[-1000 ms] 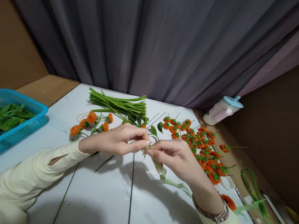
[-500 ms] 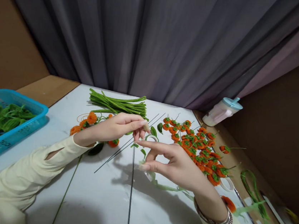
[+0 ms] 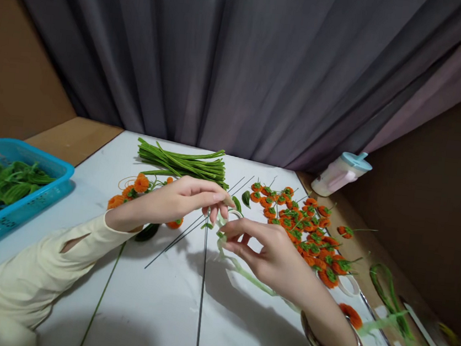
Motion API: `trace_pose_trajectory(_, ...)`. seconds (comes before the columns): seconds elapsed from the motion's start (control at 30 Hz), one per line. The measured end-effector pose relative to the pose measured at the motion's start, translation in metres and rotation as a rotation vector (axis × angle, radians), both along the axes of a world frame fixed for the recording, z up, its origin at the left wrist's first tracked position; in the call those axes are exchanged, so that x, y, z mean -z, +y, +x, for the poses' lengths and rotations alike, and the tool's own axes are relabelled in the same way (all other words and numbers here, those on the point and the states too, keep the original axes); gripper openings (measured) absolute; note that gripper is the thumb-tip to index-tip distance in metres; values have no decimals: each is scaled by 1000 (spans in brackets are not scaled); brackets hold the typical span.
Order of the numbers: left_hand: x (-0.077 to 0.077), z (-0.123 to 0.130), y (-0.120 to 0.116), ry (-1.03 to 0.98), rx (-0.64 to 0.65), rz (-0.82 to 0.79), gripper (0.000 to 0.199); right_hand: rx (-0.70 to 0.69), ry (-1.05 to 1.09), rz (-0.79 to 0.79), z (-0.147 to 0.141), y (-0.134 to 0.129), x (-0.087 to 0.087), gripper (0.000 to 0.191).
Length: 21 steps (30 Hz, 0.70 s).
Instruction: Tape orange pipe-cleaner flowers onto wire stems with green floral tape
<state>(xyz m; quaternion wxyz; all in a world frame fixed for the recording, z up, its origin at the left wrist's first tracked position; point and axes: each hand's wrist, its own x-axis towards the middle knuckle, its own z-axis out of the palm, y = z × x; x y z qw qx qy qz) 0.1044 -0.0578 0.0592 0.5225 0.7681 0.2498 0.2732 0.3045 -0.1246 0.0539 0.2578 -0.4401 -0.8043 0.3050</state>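
My left hand (image 3: 188,197) is over the middle of the table, thumb against its bent fingers; what they hold, if anything, is hidden. Close by on the right, my right hand (image 3: 274,250) pinches a pale green strip of tape (image 3: 250,277) between thumb and index finger. That strip trails down to the right, under the forearm. Behind the fingertips, a white tape roll (image 3: 236,214) shows in part. Small dark green leaves (image 3: 246,198) lie beyond it. Thin dark wires (image 3: 175,240) cross the table beneath my left hand.
A blue basket (image 3: 52,154) of green leaves stands left. Green fuzzy stems (image 3: 182,162) lie at the back. Orange fuzzy balls with green tops (image 3: 287,221) spread on the right, others (image 3: 141,183) by my left wrist. A lidded cup (image 3: 336,177) stands back right.
My right hand's thumb and index finger, apart before, have closed together on the pale green tape. My left hand has shifted slightly, its fingers dipping a little lower.
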Motion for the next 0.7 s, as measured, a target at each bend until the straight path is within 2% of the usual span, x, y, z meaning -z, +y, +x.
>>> trace_pose_trajectory(0.17, 1, 1, 2, 40, -11, -15, 26, 72, 69, 22, 4, 0, -8, 12)
trace_pose_trajectory(0.27, 1, 3, 2, 78, -1, -23, 26, 77, 125, -19, 4, 0, -9, 11)
trace_pose_trajectory(0.37, 0, 6, -2, 124, 6, -84, 24, 96, 117, 7, 4, 0, -9, 19)
trace_pose_trajectory(0.53, -3, 7, -8, 212, 24, -105, 26, 98, 121, 57, 6, 2, -11, 5)
trace_pose_trajectory(0.7, -3, 6, -9, 225, 72, -51, 28, 164, 95, 85, 9, 10, -7, 10)
